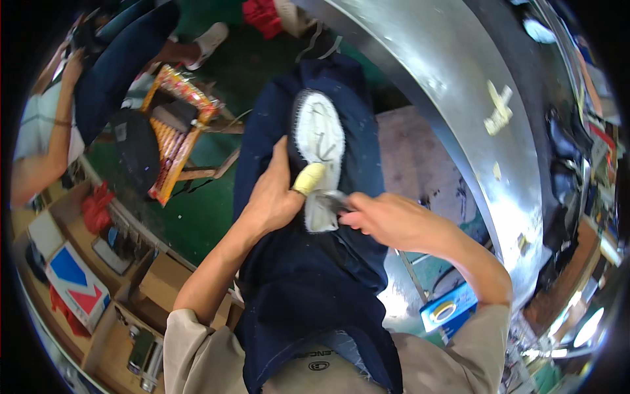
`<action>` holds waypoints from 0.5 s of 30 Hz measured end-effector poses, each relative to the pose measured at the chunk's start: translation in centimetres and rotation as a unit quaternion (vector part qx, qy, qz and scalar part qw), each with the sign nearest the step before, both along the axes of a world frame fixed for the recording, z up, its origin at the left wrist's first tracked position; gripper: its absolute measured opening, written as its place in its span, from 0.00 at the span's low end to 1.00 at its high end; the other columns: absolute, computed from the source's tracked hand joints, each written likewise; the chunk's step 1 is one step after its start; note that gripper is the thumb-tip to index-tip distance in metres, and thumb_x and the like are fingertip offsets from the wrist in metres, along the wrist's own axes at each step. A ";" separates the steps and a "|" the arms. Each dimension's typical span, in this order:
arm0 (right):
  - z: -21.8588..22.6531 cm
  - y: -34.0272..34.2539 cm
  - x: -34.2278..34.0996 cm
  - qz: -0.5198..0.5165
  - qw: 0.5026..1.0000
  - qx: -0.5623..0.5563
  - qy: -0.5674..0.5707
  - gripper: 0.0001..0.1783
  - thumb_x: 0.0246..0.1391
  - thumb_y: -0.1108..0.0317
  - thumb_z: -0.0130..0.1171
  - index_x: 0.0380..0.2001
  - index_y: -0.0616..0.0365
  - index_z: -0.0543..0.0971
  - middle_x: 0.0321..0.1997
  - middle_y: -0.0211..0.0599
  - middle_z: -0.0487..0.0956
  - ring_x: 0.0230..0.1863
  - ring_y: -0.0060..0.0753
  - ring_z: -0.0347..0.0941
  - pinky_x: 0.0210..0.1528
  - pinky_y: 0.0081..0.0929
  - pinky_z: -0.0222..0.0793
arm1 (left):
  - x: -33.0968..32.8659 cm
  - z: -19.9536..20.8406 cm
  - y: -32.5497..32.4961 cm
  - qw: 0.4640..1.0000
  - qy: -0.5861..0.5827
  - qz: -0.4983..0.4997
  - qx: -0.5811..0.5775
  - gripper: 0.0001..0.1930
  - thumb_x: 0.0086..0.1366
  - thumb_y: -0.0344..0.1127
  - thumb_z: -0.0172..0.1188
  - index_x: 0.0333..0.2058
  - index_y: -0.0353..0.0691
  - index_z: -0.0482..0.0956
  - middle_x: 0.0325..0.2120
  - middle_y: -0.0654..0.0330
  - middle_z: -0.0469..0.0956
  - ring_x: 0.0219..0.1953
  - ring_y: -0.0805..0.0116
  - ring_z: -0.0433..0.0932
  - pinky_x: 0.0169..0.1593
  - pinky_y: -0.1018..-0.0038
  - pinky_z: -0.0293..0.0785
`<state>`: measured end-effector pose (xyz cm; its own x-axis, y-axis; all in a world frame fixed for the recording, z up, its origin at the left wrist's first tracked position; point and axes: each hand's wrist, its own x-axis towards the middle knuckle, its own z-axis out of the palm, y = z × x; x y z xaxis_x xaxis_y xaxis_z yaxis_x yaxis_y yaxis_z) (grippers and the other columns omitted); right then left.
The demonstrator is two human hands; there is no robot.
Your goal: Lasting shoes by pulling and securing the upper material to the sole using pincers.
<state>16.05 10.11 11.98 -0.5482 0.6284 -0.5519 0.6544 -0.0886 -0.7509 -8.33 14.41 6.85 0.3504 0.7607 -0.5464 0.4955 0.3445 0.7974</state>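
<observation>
A shoe [318, 131] lies sole up on my lap, over a dark blue apron [289, 262]. Its underside is white, edged with a row of small marks like stitches, and has dark pen-like lines on it. My left hand [279, 190] grips the shoe's left side, the thumb wrapped in yellow and pressed on the narrow middle of the sole. From the right, my right hand [384, 217] is closed round a hand tool. Its grey metal head [331, 200] lies over the heel part, close to my left thumb; the blurred shape hides its exact kind.
A curved metal work surface [453, 85] with yellowish scraps sweeps along the right. A blue box [449, 308] sits below it. At left are an orange slatted stool [174, 138], a black seat pad [134, 146], and wooden compartments [118, 282] with boxes. Another person [59, 131] sits at upper left.
</observation>
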 end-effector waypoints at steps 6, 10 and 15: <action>-0.5 -2.2 -2.0 0.011 0.981 0.180 -0.078 0.18 0.67 0.55 0.60 0.35 0.58 0.71 0.21 0.44 0.80 0.23 0.48 0.80 0.23 0.42 0.71 | -0.3 -1.3 -1.3 0.995 0.011 0.012 0.100 0.43 0.69 0.43 0.64 0.73 0.35 0.49 0.56 0.35 0.77 0.57 0.34 0.78 0.59 0.55 0.75; -1.3 -1.0 -0.3 -0.168 0.926 -0.326 0.089 0.23 0.74 0.47 0.47 0.38 0.56 0.75 0.19 0.32 0.76 0.18 0.29 0.76 0.21 0.28 0.66 | 1.5 -2.4 -2.8 0.977 0.038 0.040 0.205 0.47 0.68 0.38 0.63 0.76 0.37 0.42 0.56 0.31 0.75 0.57 0.30 0.76 0.57 0.53 0.75; -1.8 -0.3 0.1 -0.130 0.889 -0.412 0.148 0.22 0.76 0.49 0.45 0.39 0.56 0.76 0.22 0.28 0.78 0.21 0.21 0.76 0.22 0.22 0.64 | 0.3 -2.5 -5.9 0.968 -0.187 0.094 0.136 0.44 0.74 0.33 0.55 0.77 0.34 0.35 0.77 0.40 0.45 0.77 0.50 0.52 0.76 0.64 0.50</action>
